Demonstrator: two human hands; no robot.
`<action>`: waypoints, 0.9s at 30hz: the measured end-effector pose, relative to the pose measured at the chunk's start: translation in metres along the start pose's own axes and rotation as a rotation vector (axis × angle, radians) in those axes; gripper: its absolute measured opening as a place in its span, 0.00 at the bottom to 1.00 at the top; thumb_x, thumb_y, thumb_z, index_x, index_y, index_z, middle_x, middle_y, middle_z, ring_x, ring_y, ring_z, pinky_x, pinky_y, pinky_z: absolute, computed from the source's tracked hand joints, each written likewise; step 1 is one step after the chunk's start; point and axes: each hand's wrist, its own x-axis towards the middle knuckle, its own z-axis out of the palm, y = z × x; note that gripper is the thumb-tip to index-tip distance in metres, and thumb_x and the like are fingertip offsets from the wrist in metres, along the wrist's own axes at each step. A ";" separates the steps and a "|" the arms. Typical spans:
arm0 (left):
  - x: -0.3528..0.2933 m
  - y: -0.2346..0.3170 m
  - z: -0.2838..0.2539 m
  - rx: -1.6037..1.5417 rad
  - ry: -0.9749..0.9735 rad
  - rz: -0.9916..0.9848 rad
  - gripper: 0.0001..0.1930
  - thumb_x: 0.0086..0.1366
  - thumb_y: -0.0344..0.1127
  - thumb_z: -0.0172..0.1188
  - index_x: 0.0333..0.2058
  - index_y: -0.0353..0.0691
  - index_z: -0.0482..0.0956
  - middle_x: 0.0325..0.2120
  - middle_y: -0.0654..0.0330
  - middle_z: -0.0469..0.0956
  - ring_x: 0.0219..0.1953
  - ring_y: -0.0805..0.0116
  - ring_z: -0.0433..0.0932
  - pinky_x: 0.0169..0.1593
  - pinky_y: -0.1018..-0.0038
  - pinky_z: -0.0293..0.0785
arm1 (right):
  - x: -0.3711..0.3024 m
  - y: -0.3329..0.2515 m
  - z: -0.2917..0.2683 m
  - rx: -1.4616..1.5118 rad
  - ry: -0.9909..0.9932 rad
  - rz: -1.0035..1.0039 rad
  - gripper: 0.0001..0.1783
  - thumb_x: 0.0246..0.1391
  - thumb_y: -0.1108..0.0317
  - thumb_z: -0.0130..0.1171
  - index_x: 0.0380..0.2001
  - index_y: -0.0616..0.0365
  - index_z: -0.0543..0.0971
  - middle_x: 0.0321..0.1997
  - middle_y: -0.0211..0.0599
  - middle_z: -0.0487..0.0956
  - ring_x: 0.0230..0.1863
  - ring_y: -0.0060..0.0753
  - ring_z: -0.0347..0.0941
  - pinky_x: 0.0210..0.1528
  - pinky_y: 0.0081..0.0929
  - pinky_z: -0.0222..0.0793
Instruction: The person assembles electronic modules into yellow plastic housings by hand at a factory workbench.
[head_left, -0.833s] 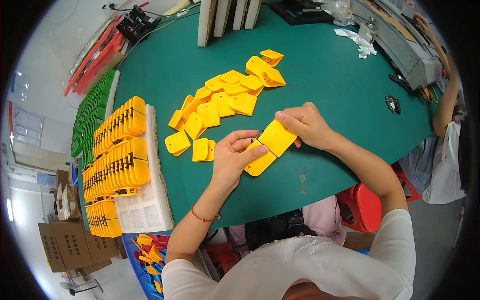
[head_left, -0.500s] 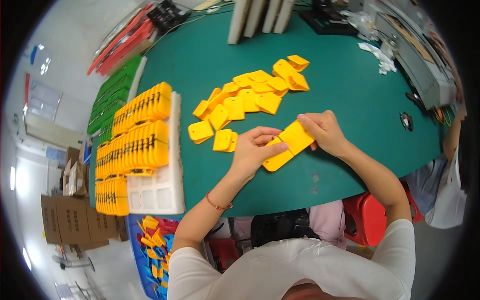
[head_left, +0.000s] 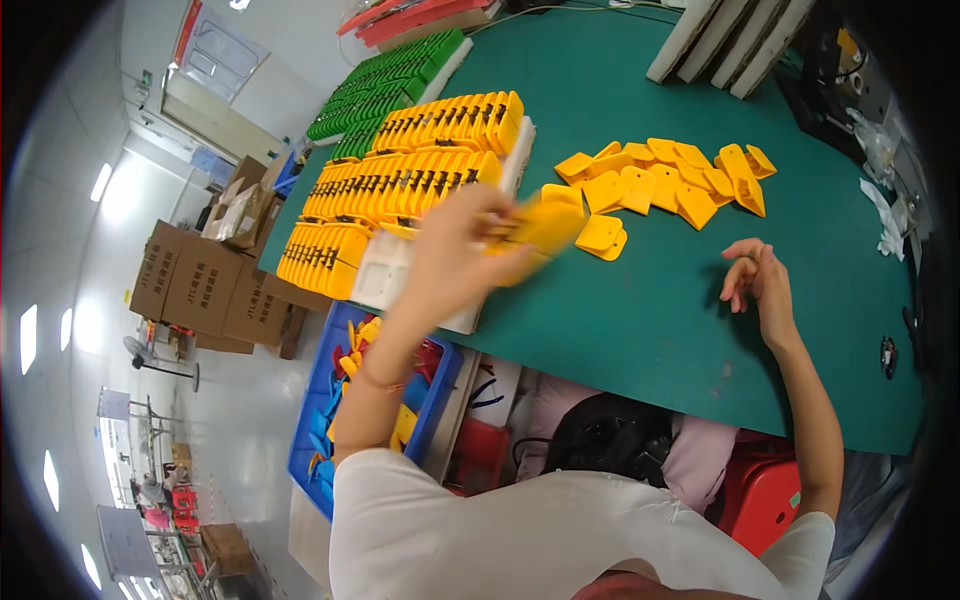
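My left hand is closed on a flat yellow plastic piece, smeared by motion, over the near side of a white foam tray. Rows of upright yellow pieces with black parts along their tops stand in that tray. My right hand hovers over the green table, holding nothing, its fingers loosely bent and apart. A loose heap of yellow plastic pieces lies between the two hands, farther back. A pair of yellow pieces sits at the heap's near edge.
Green pieces fill another tray at the far left. Below the table's left edge, a blue bin contains mixed coloured parts. White foam slabs stand at the back. A red stool is under the front edge; cardboard boxes are stacked left.
My left hand has carried the yellow piece left to the tray. The right hand has let go of it and stays at the right. The view has turned left.
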 end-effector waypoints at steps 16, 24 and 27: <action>-0.058 -0.139 -0.111 0.835 0.121 -0.673 0.18 0.36 0.41 0.68 0.26 0.39 0.75 0.22 0.57 0.75 0.29 0.59 0.74 0.33 0.68 0.70 | 0.000 0.003 0.004 -0.063 0.070 0.015 0.18 0.60 0.56 0.37 0.32 0.60 0.70 0.17 0.31 0.71 0.14 0.14 0.61 0.16 0.10 0.54; -0.052 -0.143 -0.116 1.150 0.092 -0.407 0.36 0.32 0.42 0.72 0.43 0.40 0.68 0.41 0.52 0.66 0.43 0.52 0.64 0.46 0.64 0.64 | 0.001 0.004 0.006 -0.042 0.036 -0.006 0.16 0.59 0.58 0.38 0.33 0.59 0.70 0.17 0.30 0.72 0.14 0.14 0.62 0.16 0.10 0.54; -0.035 -0.133 -0.107 1.180 0.044 -0.323 0.39 0.32 0.41 0.71 0.46 0.37 0.66 0.47 0.50 0.63 0.49 0.49 0.61 0.50 0.63 0.61 | 0.000 0.000 0.004 -0.002 0.028 0.031 0.14 0.58 0.60 0.41 0.32 0.58 0.71 0.17 0.29 0.72 0.16 0.15 0.63 0.18 0.13 0.58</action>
